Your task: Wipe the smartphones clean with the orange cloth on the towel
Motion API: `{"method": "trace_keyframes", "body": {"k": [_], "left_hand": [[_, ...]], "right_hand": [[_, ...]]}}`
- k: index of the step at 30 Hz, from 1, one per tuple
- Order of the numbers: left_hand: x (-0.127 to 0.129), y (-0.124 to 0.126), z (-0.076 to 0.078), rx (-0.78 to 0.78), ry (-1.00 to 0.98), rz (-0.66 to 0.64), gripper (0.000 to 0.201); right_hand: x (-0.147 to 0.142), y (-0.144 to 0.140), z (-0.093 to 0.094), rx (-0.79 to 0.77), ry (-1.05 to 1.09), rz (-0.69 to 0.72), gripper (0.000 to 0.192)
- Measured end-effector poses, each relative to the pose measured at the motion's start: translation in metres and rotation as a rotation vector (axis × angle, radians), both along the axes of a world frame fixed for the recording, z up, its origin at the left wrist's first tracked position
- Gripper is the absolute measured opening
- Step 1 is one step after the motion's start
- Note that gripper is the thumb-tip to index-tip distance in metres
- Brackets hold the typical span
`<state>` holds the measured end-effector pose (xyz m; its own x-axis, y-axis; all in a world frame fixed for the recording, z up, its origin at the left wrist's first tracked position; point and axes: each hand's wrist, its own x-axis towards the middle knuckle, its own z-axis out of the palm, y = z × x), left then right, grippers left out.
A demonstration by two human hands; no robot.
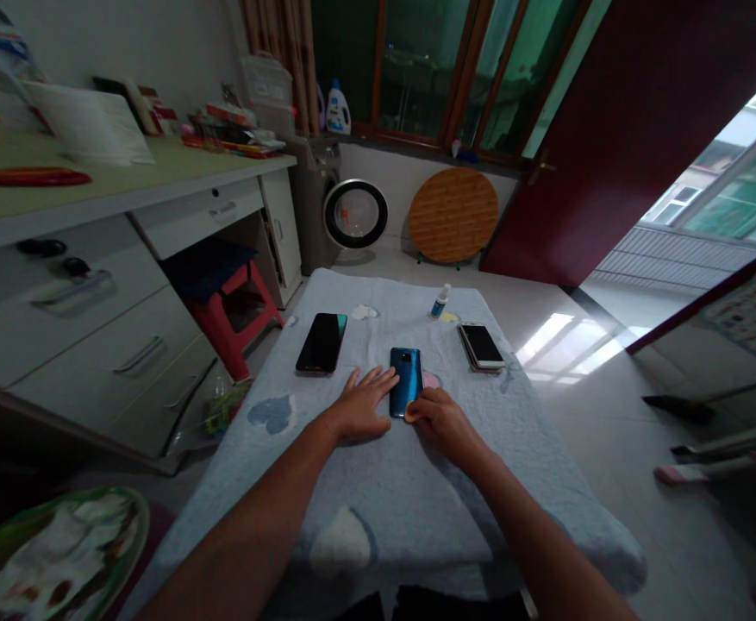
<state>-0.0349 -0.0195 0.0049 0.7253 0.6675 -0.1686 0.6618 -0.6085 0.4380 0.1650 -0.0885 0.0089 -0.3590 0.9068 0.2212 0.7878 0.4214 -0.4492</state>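
A blue smartphone (406, 379) lies back up on the cloth-covered table, its camera block toward the far end. My left hand (363, 404) rests flat with fingers spread, the fingertips at the phone's left edge. In my right hand (442, 418), closed fingers pinch a small orange pad (412, 411) against the phone's lower right corner; most of the pad is hidden. A black smartphone (321, 343) lies farther off to the left. On the right sits a stack of phones (481, 347), a white-edged one on top. A small spray bottle (440, 302) stands near the far edge.
The table wears a pale blue cloth (345, 535) with heart patterns. Left are a desk with drawers (93, 302) and a red stool (232, 302). Beyond stand a washing machine with its door (355, 214) open and a round wooden board (453, 214). A full basin (138, 517) is lower left.
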Motion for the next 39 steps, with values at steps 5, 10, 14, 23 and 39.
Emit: {"method": "trace_keyframes", "body": {"k": [5, 10, 14, 23, 39], "left_hand": [[0.002, -0.004, 0.003, 0.009, -0.019, 0.028, 0.085], [0.003, -0.008, 0.003, 0.017, -0.044, 0.050, 0.081], [0.003, -0.008, 0.001, 0.035, -0.052, 0.047, 0.080], [0.006, -0.005, -0.008, 0.066, -0.103, 0.108, 0.073], [0.009, -0.006, -0.013, 0.117, -0.130, 0.124, 0.066]], "right_hand": [[-0.006, 0.003, 0.002, -0.027, -0.032, -0.023, 0.017], [-0.038, 0.015, 0.001, -0.019, -0.109, 0.012, 0.017], [-0.037, 0.010, 0.002, -0.011, -0.114, 0.002, 0.015], [0.015, -0.011, -0.009, -0.043, 0.082, -0.153, 0.017], [0.001, 0.044, -0.007, -0.091, -0.031, -0.503, 0.021]]}}
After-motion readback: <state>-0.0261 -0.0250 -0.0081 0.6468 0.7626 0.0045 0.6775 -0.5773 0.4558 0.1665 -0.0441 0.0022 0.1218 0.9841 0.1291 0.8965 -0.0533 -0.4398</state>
